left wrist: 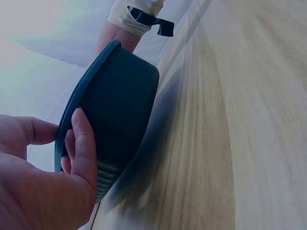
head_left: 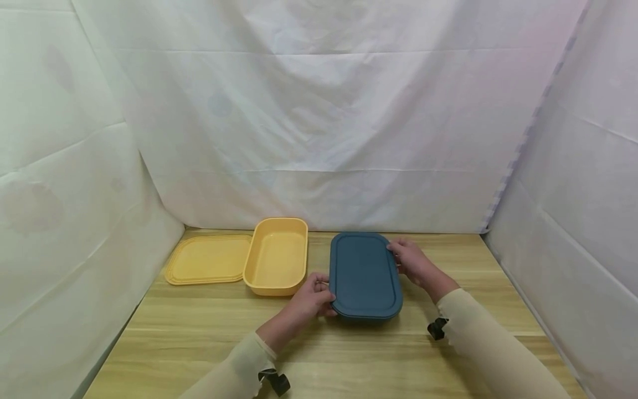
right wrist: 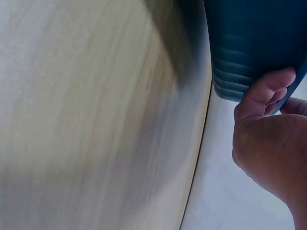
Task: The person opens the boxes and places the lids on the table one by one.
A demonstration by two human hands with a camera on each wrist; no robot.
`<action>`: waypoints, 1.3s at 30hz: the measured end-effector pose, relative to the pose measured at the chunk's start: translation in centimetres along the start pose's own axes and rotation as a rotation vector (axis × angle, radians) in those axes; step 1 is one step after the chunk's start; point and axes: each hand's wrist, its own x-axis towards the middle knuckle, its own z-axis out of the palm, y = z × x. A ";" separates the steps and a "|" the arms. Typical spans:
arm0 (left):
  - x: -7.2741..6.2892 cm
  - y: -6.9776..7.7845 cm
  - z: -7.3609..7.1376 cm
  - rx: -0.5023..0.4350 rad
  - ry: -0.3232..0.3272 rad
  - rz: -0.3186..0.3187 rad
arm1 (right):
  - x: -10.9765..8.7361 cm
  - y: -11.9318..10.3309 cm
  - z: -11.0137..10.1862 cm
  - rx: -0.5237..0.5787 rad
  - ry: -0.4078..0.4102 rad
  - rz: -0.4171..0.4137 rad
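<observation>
Head cam: dk blue lidded box (head_left: 366, 274), rounded corners; L hand (head_left: 310, 301) & R hand (head_left: 415, 262) grip it.

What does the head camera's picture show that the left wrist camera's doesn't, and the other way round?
Only the head view shows the open yellow container, the yellow lid and the broad top of the dark blue lid.
Only the left wrist view shows ridges on the side of the dark blue container.
Both show the left hand gripping that container's edge, the wooden tabletop and the right sleeve.
</observation>
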 end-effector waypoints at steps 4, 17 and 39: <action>-0.2 -0.1 0.0 -0.007 -0.004 0.005 | -0.3 0.0 0.2 0.003 -0.006 -0.010; -0.7 -0.5 -0.2 -0.041 -0.014 0.004 | -0.9 -0.3 0.5 0.005 -0.022 -0.018; -1.9 -0.1 -0.9 -0.025 -0.049 -0.013 | -1.6 -0.3 1.0 0.024 -0.057 -0.012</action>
